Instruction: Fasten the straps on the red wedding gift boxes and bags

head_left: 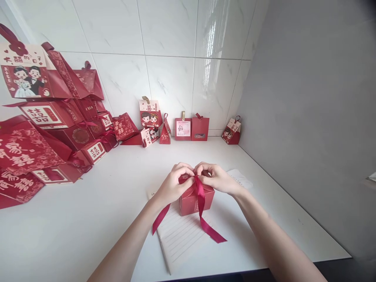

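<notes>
A red gift box (196, 203) stands upright in front of me, partly on a lined notebook (185, 239). Over its top, both my hands pinch a dark red ribbon (201, 199) where it comes together. My left hand (176, 182) comes in from the left, thumb and fingertips closed on the ribbon. From the right, my right hand (214, 178) grips it close beside the left one. One ribbon end hangs down the box front onto the notebook; the other trails out below my left wrist. My fingers cover the exact crossing of the ribbon.
Red and white gift boxes (79, 135) are piled high at the left. Several small boxes, among them a plain red one (200, 128), line the tiled wall (170, 78). A grey wall (299, 117) bounds the white table (96, 219) on the right. Some paper (242, 178) lies behind my right wrist.
</notes>
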`<state>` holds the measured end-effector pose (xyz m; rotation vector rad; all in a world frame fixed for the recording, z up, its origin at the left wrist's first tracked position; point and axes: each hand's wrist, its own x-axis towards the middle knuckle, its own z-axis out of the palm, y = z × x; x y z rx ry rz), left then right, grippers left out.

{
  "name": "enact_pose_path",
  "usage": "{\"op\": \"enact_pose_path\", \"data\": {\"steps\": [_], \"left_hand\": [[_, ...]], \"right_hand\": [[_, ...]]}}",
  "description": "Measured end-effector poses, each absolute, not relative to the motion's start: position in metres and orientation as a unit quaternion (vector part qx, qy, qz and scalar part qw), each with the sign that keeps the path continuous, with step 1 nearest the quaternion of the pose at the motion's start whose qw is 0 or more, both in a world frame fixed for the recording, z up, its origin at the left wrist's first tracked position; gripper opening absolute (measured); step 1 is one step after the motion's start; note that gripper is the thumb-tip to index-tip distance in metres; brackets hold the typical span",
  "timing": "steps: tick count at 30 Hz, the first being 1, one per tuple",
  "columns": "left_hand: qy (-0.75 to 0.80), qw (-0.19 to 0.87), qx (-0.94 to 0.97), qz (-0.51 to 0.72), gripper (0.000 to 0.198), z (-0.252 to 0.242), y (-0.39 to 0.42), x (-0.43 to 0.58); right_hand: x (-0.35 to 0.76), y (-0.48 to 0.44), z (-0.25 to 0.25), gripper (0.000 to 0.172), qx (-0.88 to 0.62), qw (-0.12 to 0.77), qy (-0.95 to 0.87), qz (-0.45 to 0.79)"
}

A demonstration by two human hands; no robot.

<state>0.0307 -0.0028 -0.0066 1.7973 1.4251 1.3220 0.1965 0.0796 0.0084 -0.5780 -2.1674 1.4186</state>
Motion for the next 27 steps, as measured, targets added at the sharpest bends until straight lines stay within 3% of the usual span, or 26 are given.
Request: {"op": "enact_pose_path", "data": {"steps": [6, 10, 17, 27], "left_hand": [[0.508, 0.261, 0.634, 0.521, 0.009, -0.010, -0.003, 0.033], [0.513, 0.279, 0.639, 0.500, 0.007, -0.009, -0.002, 0.030], [0.505, 0.309, 0.648, 0.480, 0.007, -0.006, -0.001, 0.024], [0.492, 0.351, 0.611, 0.511, 0.010, -0.004, -0.003, 0.026]], "right_hand": [[0.196, 0.076, 0.013, 0.008, -0.212, 0.249, -0.830, 0.453], [0.198, 0.077, 0.014, 0.005, -0.199, 0.228, -0.796, 0.524], [0.205, 0.091, 0.009, 0.007, -0.109, 0.228, -0.605, 0.755], [0.195, 0.083, 0.006, 0.030, -0.199, 0.309, -0.579, 0.728]]}}
